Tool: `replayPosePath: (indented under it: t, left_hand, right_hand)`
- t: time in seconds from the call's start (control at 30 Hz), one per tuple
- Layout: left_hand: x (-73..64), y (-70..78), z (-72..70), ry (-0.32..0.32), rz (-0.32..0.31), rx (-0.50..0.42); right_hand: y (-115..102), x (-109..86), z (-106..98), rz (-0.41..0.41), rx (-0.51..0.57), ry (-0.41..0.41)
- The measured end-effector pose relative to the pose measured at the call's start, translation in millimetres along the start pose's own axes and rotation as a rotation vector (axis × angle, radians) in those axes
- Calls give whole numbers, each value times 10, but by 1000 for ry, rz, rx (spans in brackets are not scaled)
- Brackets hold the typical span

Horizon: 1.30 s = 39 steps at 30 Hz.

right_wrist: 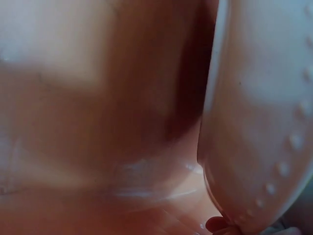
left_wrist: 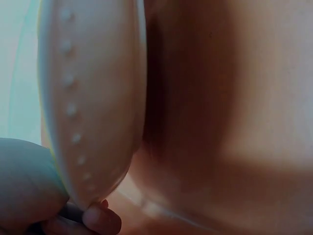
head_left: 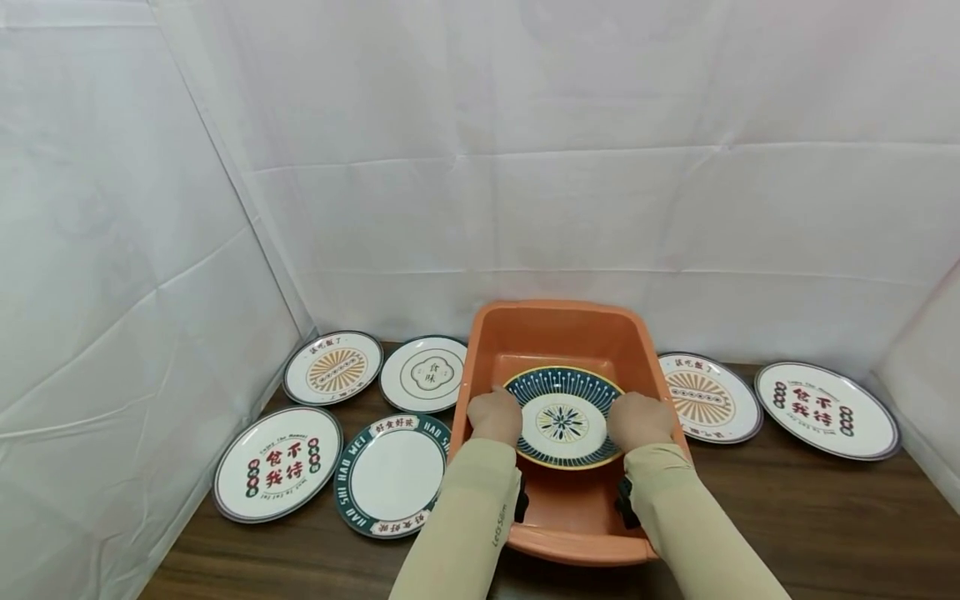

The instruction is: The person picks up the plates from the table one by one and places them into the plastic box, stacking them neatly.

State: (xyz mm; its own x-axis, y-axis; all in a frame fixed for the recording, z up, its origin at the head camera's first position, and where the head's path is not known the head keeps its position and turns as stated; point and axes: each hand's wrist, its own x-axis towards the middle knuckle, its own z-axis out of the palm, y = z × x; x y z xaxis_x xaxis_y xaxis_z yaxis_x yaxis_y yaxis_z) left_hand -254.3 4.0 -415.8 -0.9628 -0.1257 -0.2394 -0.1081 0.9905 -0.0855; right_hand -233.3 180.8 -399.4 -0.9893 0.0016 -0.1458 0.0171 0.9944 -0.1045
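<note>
A blue-patterned plate is inside the orange basin, between the left hand and the right hand, which grip its rim at opposite edges, near the basin's side walls. Around the basin spreads a dark wood surface, with four plates left of it and two plates right of it; white cloth rises behind the basin. The held plate's decorated face points upward (the wrist views catch its beaded underside), and its longer visible span runs hand to hand, across the basin's width.
</note>
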Motion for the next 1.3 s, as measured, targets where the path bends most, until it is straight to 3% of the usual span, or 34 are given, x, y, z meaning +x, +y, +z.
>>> replayPosePath:
  t: [0.17,0.37,0.77,1.3]
  left_hand:
    - [-46,-19,-25,-15,11,2]
    - [-112,-33,-39,17,28,-15]
    - [-83,-9,15,1,30,10]
    - [-54,-12,12,0,39,38]
  right_hand:
    - [-27,-13,26,-4,4,9]
    - [-36,22,53,35,1,-15]
    - [-59,85,123,77,-24,-69]
    - [-67,121,203,67,-27,-4]
